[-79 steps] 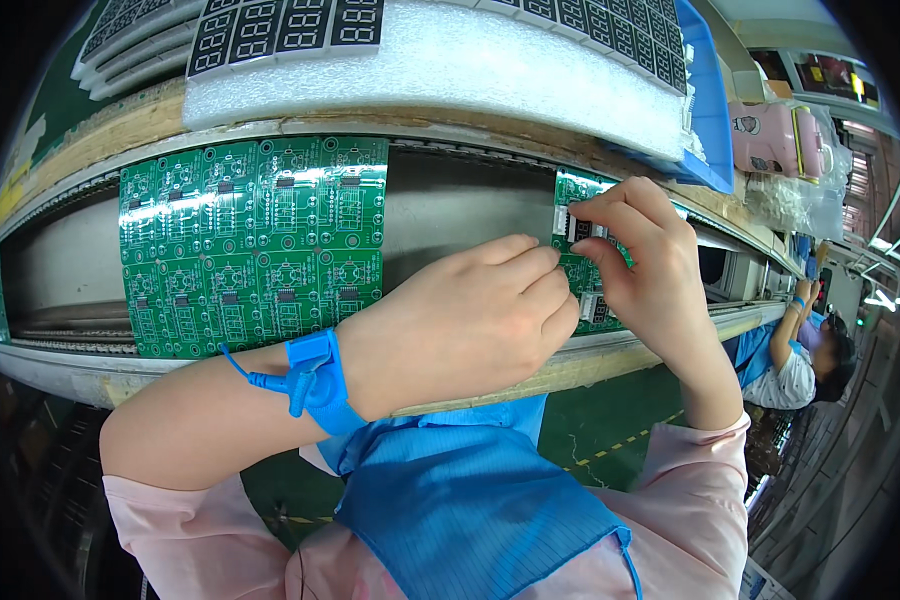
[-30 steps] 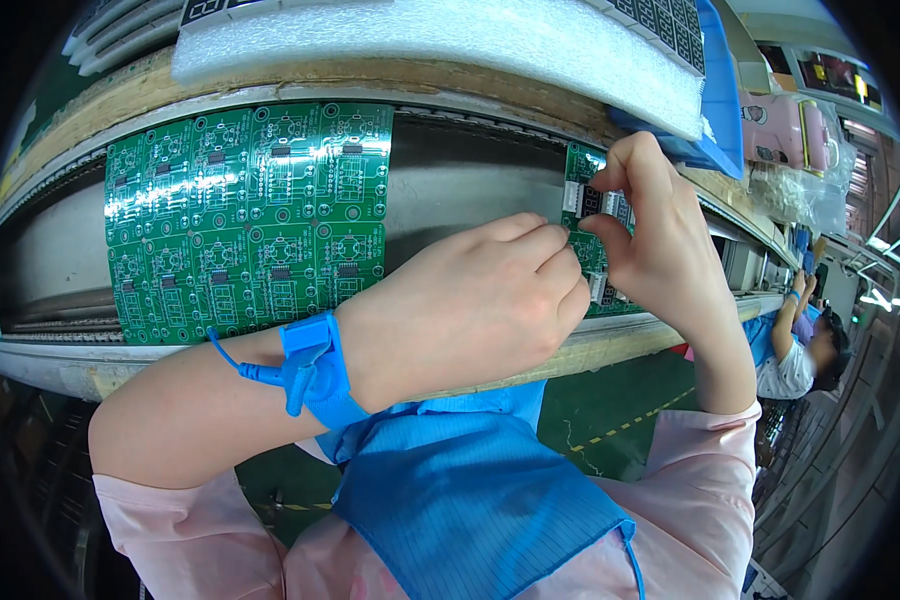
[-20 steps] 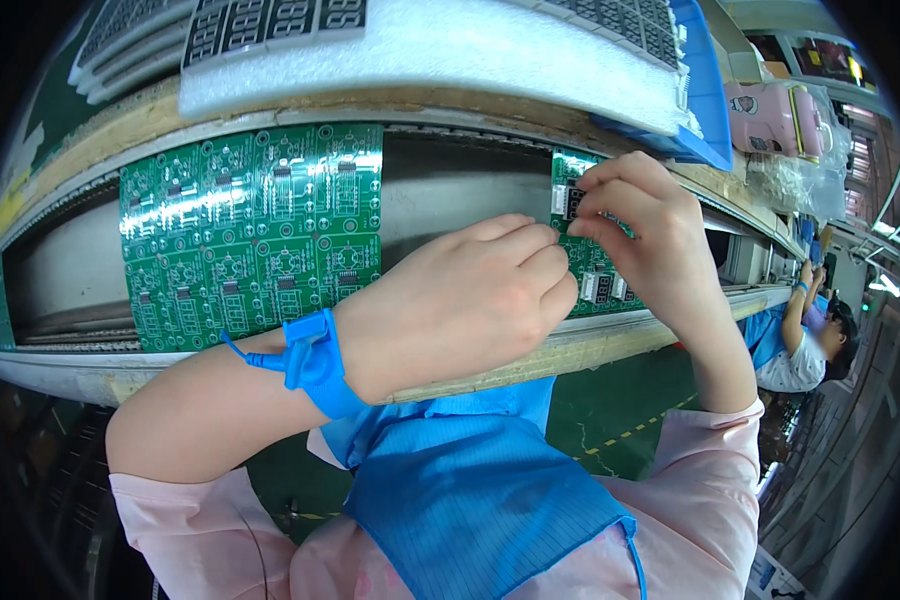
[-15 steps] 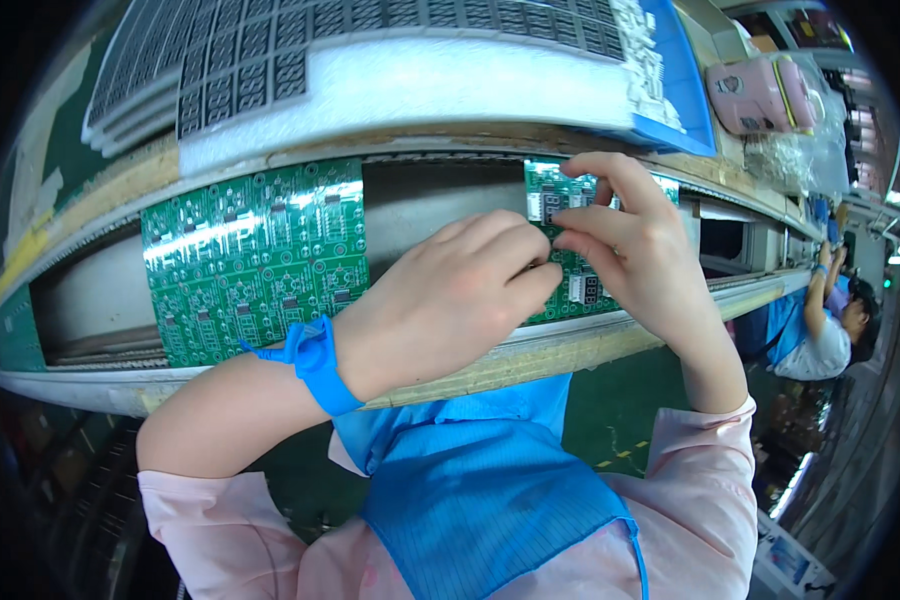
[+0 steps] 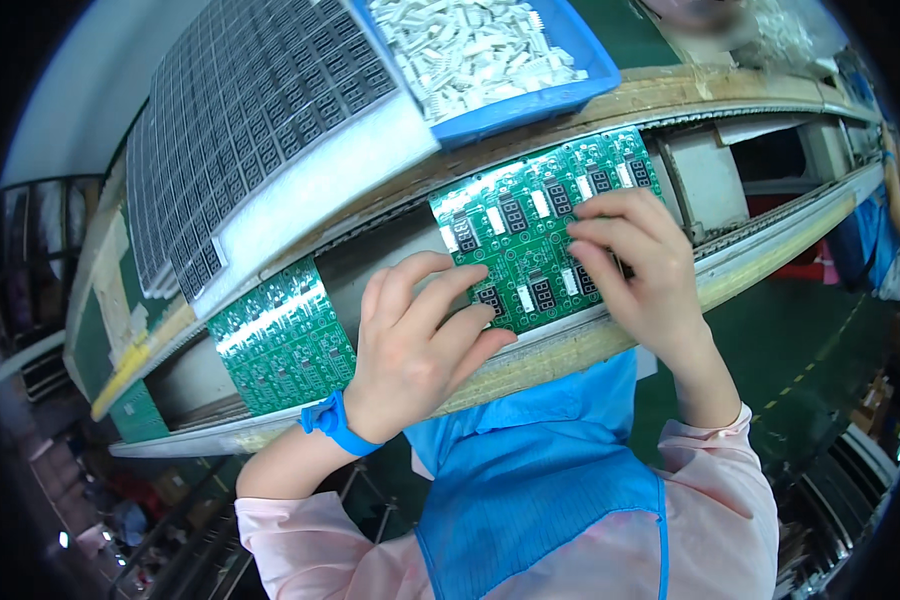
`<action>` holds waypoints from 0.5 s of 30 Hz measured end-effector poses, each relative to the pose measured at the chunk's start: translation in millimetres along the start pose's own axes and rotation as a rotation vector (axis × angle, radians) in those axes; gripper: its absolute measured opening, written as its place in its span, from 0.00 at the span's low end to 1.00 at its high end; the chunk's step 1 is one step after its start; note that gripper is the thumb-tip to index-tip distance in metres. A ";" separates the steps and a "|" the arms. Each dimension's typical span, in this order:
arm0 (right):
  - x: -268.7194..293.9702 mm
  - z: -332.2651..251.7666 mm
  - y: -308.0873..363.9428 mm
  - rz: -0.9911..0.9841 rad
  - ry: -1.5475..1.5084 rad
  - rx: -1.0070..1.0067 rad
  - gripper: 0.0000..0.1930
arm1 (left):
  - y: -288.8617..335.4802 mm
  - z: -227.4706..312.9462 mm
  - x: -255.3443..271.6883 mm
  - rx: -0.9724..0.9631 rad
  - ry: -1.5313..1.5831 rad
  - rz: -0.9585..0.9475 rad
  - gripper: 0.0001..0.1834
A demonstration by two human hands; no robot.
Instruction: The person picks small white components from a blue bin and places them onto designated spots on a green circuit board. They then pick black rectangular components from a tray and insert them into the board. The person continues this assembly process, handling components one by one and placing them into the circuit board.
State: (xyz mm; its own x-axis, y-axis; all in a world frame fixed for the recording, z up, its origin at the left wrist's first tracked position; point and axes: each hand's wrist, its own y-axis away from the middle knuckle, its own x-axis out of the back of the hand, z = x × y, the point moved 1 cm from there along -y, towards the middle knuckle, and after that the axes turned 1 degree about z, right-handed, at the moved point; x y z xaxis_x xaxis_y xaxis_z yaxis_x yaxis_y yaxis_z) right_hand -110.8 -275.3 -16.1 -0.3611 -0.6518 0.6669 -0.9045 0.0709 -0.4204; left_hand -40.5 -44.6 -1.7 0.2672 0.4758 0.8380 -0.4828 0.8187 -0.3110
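Note:
A green circuit board panel [image 5: 530,215] with several small black display parts lies on the conveyor in front of me. My left hand [image 5: 415,345], with a blue wrist strap, rests on the panel's near left corner, fingers bent and touching it. My right hand [image 5: 635,265] presses its fingertips on the panel's right side. Whether a part sits under the fingers is hidden. A second green panel [image 5: 280,340], bare of displays, lies to the left on the same track.
A foam tray of black display parts [image 5: 250,120] sits on the shelf above. A blue bin of white connectors [image 5: 490,55] stands to its right. The conveyor's wooden front rail [image 5: 580,345] runs below the boards. Another person's arm [image 5: 895,180] shows at far right.
The view has swung, so both boards now appear lower and tilted. My right hand has dropped from the panel's upper edge onto its right side; my left hand's fingers have spread onto the near corner.

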 end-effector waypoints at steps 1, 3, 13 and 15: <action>-3.9 0.5 3.8 0.005 -0.019 0.029 0.08 | -1.1 -0.8 1.7 0.003 0.000 -0.008 0.13; -7.6 -2.5 9.6 0.028 -0.027 0.076 0.10 | -6.3 -4.6 5.4 0.038 -0.007 0.007 0.14; -12.3 -8.4 20.4 -0.054 0.023 0.155 0.15 | -28.2 -31.9 0.2 0.065 -0.182 -0.006 0.15; -14.4 -6.9 22.4 -0.043 0.017 0.142 0.14 | -29.6 -32.1 -1.3 0.054 -0.180 0.008 0.15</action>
State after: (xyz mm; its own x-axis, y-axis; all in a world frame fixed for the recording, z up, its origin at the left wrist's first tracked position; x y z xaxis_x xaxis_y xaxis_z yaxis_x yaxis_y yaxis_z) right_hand -127.4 -259.0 -30.9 -0.3278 -0.6390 0.6958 -0.8785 -0.0648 -0.4733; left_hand 0.2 -59.1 -8.0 0.1117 0.4130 0.9039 -0.5295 0.7945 -0.2975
